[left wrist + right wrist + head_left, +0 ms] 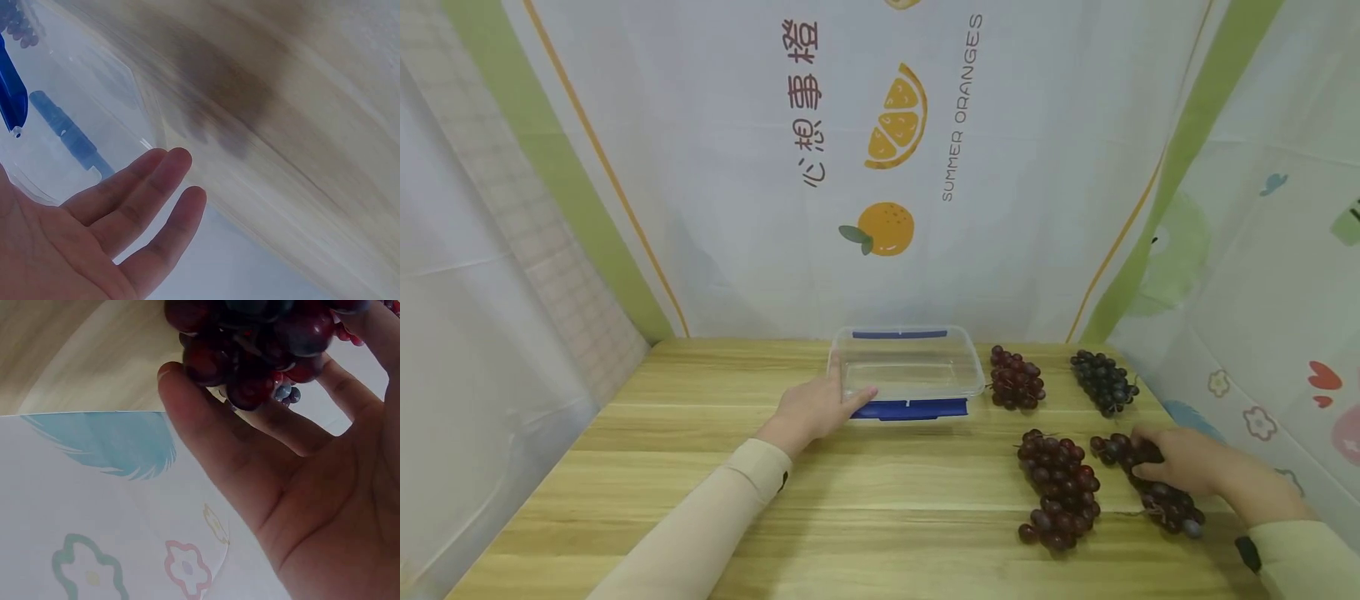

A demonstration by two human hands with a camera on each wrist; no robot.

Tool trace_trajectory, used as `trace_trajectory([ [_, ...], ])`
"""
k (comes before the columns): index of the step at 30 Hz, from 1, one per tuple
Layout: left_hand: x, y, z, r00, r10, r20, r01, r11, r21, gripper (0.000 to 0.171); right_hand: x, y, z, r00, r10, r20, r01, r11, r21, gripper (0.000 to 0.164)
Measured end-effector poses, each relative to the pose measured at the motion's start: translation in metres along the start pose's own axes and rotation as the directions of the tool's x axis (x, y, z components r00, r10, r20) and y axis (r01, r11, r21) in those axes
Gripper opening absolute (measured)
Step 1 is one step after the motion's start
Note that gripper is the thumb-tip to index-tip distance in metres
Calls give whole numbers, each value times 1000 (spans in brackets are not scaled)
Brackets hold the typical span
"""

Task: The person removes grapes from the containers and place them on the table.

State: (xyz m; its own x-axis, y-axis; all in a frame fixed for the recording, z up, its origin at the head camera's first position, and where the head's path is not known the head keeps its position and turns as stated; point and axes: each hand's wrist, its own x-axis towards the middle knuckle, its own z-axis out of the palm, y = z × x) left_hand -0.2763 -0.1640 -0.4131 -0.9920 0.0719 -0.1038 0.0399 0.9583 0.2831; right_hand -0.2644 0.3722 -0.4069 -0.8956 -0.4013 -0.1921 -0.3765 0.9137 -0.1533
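Note:
A clear plastic food container (895, 383) with blue side latches stands at the back middle of the wooden table. My left hand (820, 406) rests at its near left corner, thumb along the front rim and index finger by the left side. In the left wrist view, other fingers (140, 203) extend loosely beside the container wall. At the right, my right hand (1183, 460) grips a bunch of dark red grapes (1168, 504) from above, its fingers curved around the fruit. The right wrist view shows grapes (250, 356) between the thumb and fingers.
Left of my right hand lies a long bunch of red grapes (1060, 492). Farther back are a smaller red bunch (1017, 379), close to the container, and a black bunch (1103, 381). Printed cloths (737, 275) hang behind and beside the table (700, 433).

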Motion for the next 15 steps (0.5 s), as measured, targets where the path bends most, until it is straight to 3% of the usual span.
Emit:
trace_trajectory([
  [8,2,-5,1,1000,27,-16,-27,1000,-3,109,-1,-1,-8,1000,-25,-12,25,1000,-11,21],
  [15,1,-12,-1,999,38,-8,-38,999,9,103,-3,-9,-19,1000,1,6,-1,999,-40,24],
])
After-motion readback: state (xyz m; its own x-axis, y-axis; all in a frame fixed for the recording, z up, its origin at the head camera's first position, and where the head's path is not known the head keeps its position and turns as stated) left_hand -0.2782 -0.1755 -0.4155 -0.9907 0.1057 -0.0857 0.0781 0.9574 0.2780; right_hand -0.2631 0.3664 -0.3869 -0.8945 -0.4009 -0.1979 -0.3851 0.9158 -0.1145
